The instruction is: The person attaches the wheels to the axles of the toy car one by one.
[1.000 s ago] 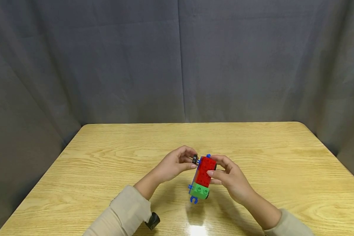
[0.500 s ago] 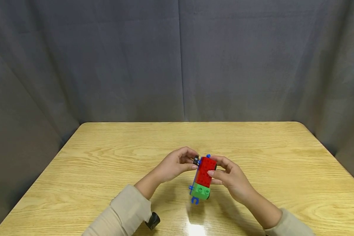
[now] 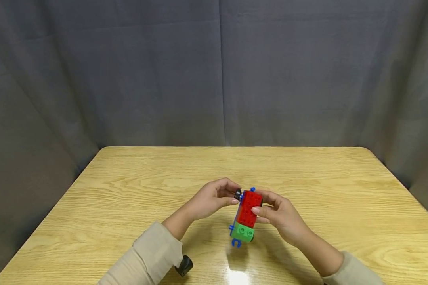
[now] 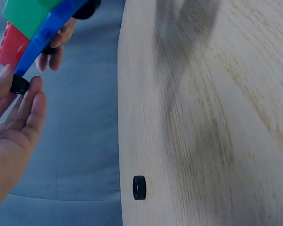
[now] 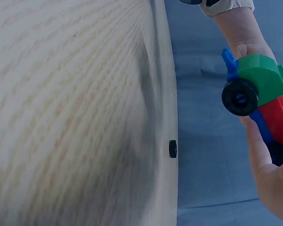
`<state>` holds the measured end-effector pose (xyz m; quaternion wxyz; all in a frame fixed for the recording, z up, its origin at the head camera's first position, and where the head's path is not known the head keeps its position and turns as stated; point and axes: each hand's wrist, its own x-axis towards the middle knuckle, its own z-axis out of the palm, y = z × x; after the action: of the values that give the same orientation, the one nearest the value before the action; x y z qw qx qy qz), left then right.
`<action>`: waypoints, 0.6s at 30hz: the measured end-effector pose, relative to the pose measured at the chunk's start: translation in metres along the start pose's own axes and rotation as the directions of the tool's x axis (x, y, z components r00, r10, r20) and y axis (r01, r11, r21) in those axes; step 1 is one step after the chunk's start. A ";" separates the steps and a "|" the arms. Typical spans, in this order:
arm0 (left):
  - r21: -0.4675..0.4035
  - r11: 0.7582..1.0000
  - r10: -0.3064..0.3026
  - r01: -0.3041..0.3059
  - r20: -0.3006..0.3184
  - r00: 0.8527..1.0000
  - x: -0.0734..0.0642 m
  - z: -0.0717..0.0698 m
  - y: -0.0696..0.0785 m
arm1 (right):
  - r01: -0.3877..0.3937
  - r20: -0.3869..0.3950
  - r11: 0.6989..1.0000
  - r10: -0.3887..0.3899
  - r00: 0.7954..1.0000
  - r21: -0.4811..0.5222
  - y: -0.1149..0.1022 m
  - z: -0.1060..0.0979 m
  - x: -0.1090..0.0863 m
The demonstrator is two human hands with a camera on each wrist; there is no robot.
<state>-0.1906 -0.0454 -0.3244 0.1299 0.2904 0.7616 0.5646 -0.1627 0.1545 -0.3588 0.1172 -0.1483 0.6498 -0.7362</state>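
A toy car made of blocks, with a red brick (image 3: 250,208), a green brick (image 3: 243,231) and a blue base, is held above the table in my right hand (image 3: 283,219). The right thumb lies on top of the red brick. At the far left axle, my left hand (image 3: 214,200) pinches a black wheel (image 4: 20,84) between thumb and fingers, against the blue base (image 4: 47,34). The near left axle (image 3: 231,227) is a bare blue stub. On the opposite side, black wheels (image 5: 239,97) are fitted. A blue hook (image 3: 236,243) sticks out at the green end.
A loose black wheel (image 4: 139,188) stands on the wooden table (image 3: 146,178) near its edge. The black camera (image 3: 184,266) on the left wrist hangs beside the sleeve. A grey curtain (image 3: 164,79) closes off the back and sides.
The black wheel in my left hand has moved slightly right, closer to the car's side. The car has shifted a little in the head view. Both hands keep their hold.
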 end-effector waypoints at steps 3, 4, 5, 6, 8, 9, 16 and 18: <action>-0.022 1.000 0.002 -0.003 -0.009 1.000 0.003 0.001 -0.009 | -0.007 0.022 0.999 0.008 1.000 -0.032 0.001 -0.001 0.000; -0.026 1.000 0.000 0.000 -0.012 1.000 0.004 0.001 -0.013 | -0.007 0.030 0.999 0.009 1.000 -0.044 0.002 -0.002 -0.001; -0.027 1.000 -0.002 0.002 -0.013 1.000 0.005 0.001 -0.017 | -0.008 0.037 0.998 0.010 0.999 -0.062 0.002 -0.002 -0.001; -0.028 1.000 -0.002 0.002 -0.015 1.000 0.005 0.001 -0.020 | -0.008 0.046 0.997 0.011 0.999 -0.077 0.002 -0.002 -0.001; -0.024 1.000 -0.001 0.001 -0.023 1.000 0.005 0.001 -0.023 | -0.006 0.056 0.995 0.012 0.998 -0.104 0.003 -0.002 -0.003; -0.017 1.000 0.001 -0.002 -0.031 1.000 0.003 0.002 -0.020 | -0.006 0.058 0.993 0.013 0.998 -0.117 0.003 -0.002 -0.003; 0.044 0.999 0.019 -0.015 -0.099 0.995 -0.007 0.003 -0.003 | -0.001 0.058 0.987 0.010 0.998 -0.159 0.004 0.001 -0.002; 0.052 0.998 0.025 -0.019 -0.115 0.993 -0.008 0.003 -0.004 | 0.004 0.056 0.987 0.005 0.998 -0.159 0.004 0.003 -0.002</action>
<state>-0.1844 -0.0484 -0.3299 0.0718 0.2687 0.7786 0.5625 -0.1604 0.1520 -0.3623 0.1235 -0.1779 0.7028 -0.6776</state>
